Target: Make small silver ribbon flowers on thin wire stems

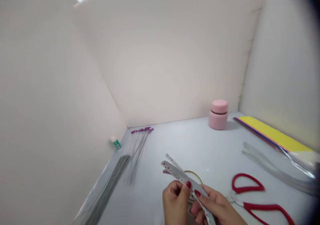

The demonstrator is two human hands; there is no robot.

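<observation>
Low in the middle of the view, my left hand (176, 201) and my right hand (217, 208) both pinch a bundle of white paper strips (176, 170) printed with small red marks. The strips fan out up and to the left from my fingers. A thin gold ring or wire loop (195, 175) lies on the table just behind the strips, partly hidden by them. Red-handled scissors (252, 195) lie on the table right beside my right hand.
A pink jar (218, 115) stands at the back. Coloured paper sheets (272, 135) and clear strips (275, 170) lie at the right. Thin wires with purple beads (140, 145), a bundle of grey wires (110, 188) and a small green-labelled bottle (116, 143) lie left. White walls enclose the table.
</observation>
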